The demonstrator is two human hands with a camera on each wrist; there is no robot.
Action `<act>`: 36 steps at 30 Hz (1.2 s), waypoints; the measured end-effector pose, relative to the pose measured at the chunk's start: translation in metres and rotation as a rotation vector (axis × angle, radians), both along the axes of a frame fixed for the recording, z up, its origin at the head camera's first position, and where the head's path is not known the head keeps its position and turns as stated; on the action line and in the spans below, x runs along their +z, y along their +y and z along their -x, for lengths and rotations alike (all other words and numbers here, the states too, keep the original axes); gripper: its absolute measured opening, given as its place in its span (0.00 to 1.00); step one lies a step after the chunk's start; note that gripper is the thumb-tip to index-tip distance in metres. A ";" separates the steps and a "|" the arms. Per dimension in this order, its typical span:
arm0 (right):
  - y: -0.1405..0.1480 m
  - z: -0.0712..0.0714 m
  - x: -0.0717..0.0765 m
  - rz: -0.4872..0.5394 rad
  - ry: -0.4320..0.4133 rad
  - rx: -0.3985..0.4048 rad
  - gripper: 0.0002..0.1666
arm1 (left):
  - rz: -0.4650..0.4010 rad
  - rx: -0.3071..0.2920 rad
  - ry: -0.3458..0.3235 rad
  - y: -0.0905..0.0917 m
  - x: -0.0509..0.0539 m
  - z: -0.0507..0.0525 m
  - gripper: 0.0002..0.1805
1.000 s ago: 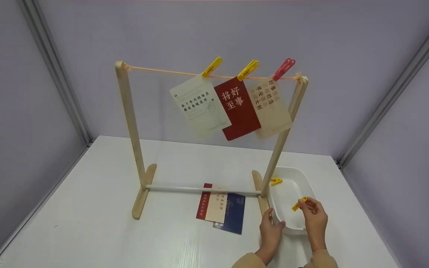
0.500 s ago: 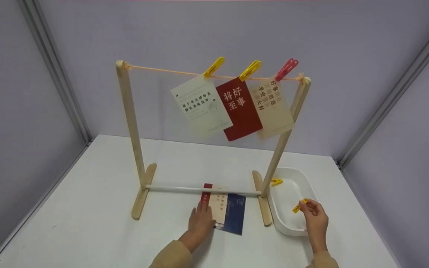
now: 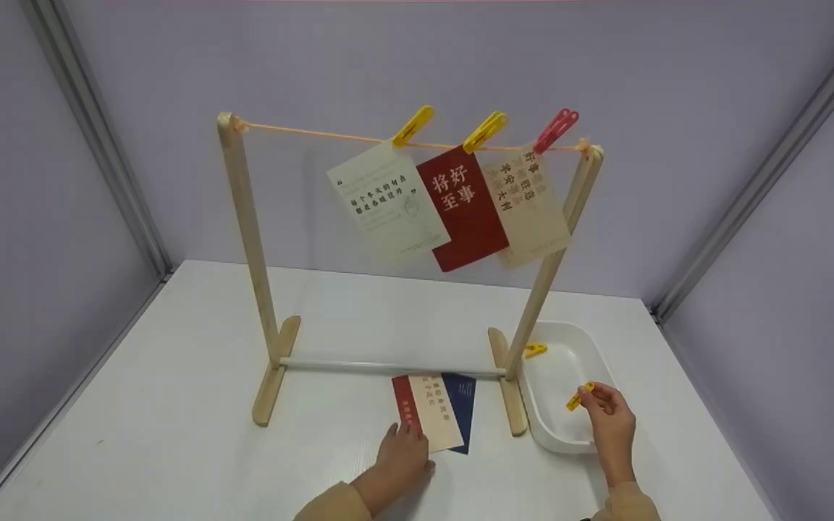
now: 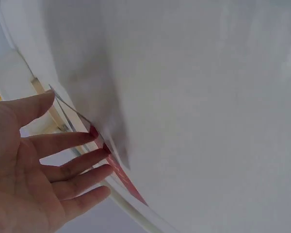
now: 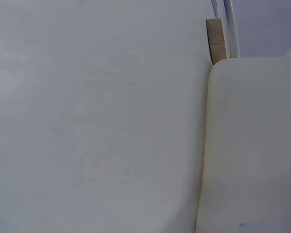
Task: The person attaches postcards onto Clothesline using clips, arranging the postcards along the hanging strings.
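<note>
My left hand (image 3: 402, 454) lies over the near left part of a red-and-cream card (image 3: 437, 418) on the table. In the left wrist view its fingers are nearly straight, the fingertips touching the card's red strip (image 4: 128, 184), with the thumb by another edge. A dark blue card (image 3: 465, 405) lies partly under that card. Over the white plastic tray (image 3: 569, 445), my right hand (image 3: 611, 420) pinches a yellow clothespin (image 3: 580, 396) between thumb and index finger. The right wrist view shows mostly table and the tray's outer wall (image 5: 252, 141).
A wooden frame (image 3: 250, 239) with an orange string (image 3: 308, 132) stands behind. From the string hang a pale card (image 3: 388, 210), a red card (image 3: 471, 224) and a beige card (image 3: 533, 217), held by yellow and pink clothespins. Another yellow clothespin (image 3: 535, 350) lies in the tray.
My left hand has left the tray's side for the cards, then drawn the red-and-cream card toward me, turning it slightly over the blue one. The right hand stays nearly still with its clothespin.
</note>
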State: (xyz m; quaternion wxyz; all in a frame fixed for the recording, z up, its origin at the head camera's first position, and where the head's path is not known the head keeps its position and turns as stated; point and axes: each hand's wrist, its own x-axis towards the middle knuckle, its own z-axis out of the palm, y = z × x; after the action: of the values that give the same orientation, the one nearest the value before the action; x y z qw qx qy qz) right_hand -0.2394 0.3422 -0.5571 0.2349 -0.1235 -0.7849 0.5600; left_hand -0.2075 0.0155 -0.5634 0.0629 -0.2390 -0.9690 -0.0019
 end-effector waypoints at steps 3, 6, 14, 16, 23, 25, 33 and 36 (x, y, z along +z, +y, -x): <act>-0.001 -0.002 0.004 0.004 -0.035 0.000 0.27 | -0.092 -0.054 -0.025 -0.011 0.004 0.023 0.29; 0.010 0.009 -0.021 -0.017 -0.013 -0.008 0.28 | -0.153 -0.077 -0.106 -0.025 0.000 0.050 0.44; 0.023 0.020 -0.051 -0.045 0.036 0.004 0.25 | -0.136 -0.045 -0.185 -0.029 -0.015 0.070 0.60; 0.015 0.013 -0.036 -0.048 0.036 0.015 0.24 | -0.139 -0.028 -0.182 -0.029 -0.016 0.071 0.62; -0.004 -0.002 0.000 0.012 0.001 0.003 0.25 | -0.322 -0.003 -0.148 -0.031 -0.015 0.080 0.54; -0.004 -0.002 0.002 0.013 -0.014 0.006 0.25 | -0.492 0.038 -0.207 -0.032 -0.013 0.082 0.48; -0.003 -0.002 -0.002 0.008 0.000 0.013 0.24 | -1.209 0.301 -0.533 -0.039 -0.004 0.082 0.26; -0.003 -0.003 -0.002 -0.003 -0.008 0.014 0.24 | -1.280 0.310 -0.543 -0.042 -0.003 0.078 0.22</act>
State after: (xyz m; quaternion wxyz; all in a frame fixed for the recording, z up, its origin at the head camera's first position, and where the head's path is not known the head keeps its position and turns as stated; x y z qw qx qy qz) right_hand -0.2363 0.3390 -0.5592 0.2280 -0.1198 -0.7873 0.5601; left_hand -0.2851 -0.0267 -0.5662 -0.0530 -0.0059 -0.7820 -0.6211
